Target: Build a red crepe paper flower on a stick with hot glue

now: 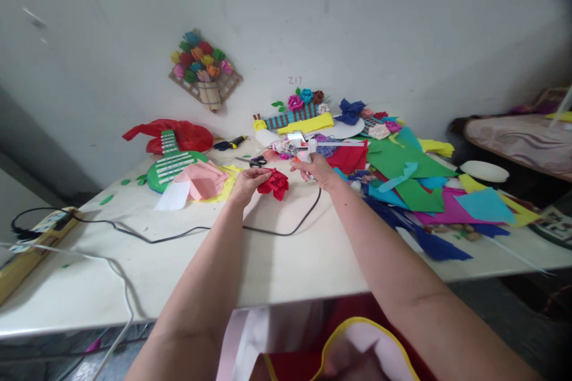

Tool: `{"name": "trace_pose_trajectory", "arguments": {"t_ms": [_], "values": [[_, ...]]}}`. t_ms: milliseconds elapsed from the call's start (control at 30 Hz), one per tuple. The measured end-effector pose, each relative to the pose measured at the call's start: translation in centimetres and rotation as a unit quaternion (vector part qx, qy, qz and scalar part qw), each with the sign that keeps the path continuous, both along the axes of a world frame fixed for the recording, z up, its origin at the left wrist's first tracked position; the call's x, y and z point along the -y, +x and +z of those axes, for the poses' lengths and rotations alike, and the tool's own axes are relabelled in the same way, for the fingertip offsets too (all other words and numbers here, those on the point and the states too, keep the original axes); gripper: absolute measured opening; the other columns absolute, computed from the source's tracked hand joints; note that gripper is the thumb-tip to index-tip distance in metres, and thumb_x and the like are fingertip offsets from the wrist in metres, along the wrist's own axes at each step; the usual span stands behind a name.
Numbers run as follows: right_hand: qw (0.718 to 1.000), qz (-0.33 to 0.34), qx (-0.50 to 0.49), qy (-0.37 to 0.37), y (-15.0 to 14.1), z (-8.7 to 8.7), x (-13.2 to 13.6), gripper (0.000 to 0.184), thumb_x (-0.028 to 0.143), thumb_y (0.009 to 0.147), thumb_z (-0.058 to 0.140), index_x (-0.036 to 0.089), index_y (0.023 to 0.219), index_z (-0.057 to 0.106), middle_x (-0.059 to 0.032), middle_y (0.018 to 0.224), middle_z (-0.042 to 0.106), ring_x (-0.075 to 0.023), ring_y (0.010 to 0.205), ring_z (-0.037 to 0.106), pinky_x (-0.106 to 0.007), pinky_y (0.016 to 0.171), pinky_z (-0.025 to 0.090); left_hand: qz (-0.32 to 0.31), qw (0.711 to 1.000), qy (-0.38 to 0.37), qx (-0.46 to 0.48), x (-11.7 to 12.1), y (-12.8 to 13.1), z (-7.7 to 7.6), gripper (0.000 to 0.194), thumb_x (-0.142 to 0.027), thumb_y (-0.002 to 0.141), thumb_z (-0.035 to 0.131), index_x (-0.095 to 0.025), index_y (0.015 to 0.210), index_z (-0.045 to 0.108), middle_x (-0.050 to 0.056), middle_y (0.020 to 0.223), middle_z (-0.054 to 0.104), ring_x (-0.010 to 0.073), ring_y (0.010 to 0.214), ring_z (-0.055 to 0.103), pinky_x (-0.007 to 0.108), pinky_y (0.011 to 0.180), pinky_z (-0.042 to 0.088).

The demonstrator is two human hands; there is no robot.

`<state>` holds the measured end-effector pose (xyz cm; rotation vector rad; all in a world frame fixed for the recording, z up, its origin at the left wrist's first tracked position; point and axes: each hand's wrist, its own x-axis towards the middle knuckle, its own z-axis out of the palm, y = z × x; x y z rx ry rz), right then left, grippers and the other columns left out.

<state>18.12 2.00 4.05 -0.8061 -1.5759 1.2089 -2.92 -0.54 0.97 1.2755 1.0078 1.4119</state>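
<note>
My left hand is closed on a red paper flower, holding it just above the white table. My right hand is wrapped round a white glue gun a little to the right of the flower. The gun's orange tip points toward the flower. Its black cord loops across the table in front of both hands and runs off to the left.
Pink and white paper and a green paper guitar lie left of my hands, black scissors behind them. Coloured paper sheets cover the right side. A paper-flower basket hangs on the wall. A power strip sits far left.
</note>
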Motion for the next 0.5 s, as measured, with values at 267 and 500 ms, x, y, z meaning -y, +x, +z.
{"name": "trace_pose_trajectory", "arguments": {"t_ms": [267, 500], "values": [[0.997, 0.030, 0.063, -0.016, 2.1, 0.7, 0.2, 0.038, 0.048, 0.058, 0.079, 0.015, 0.067, 0.061, 0.0015, 0.047, 0.058, -0.0055, 0.037, 0.036, -0.024, 0.039, 0.027, 0.034, 0.999, 0.011, 0.005, 0.0, -0.3, 0.2, 0.049, -0.046, 0.045, 0.091, -0.012, 0.075, 0.073, 0.005, 0.063, 0.068, 0.0130, 0.056, 0.060, 0.024, 0.056, 0.046], [0.993, 0.032, 0.113, 0.000, 2.7, 1.0, 0.4, 0.037, 0.047, 0.057, 0.080, 0.016, 0.062, 0.061, 0.0019, 0.045, 0.057, -0.0052, 0.035, 0.035, -0.024, 0.038, 0.025, 0.038, 0.999, 0.012, 0.000, -0.2, -0.5, -0.1, 0.053, -0.049, 0.045, 0.090, -0.011, 0.078, 0.074, 0.005, 0.064, 0.069, 0.0131, 0.057, 0.061, 0.024, 0.057, 0.047]]}}
